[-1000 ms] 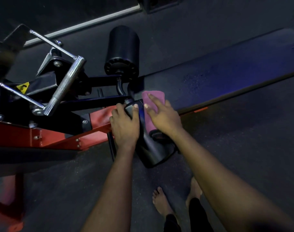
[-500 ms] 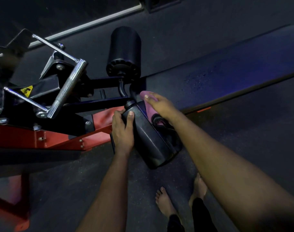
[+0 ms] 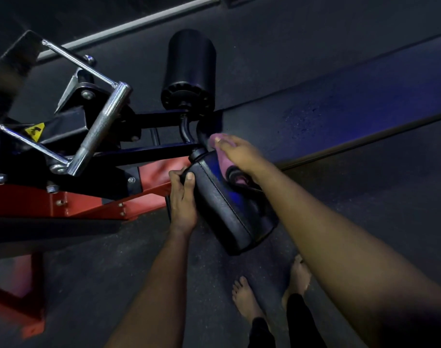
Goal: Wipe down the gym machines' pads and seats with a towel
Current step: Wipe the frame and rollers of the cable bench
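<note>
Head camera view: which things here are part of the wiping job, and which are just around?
In the job: pink towel, near roller pad, right hand on the towel, left hand gripping that pad.
Not touched now: far roller pad, chrome handle, red frame, warning sticker.

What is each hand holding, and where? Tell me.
Left hand grips the black pad by its left edge; right hand presses the pink towel onto it.

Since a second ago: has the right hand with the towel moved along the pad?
Yes. The right hand has slid the towel up the pad toward the curved black post; its fingertips are now almost at it.
</note>
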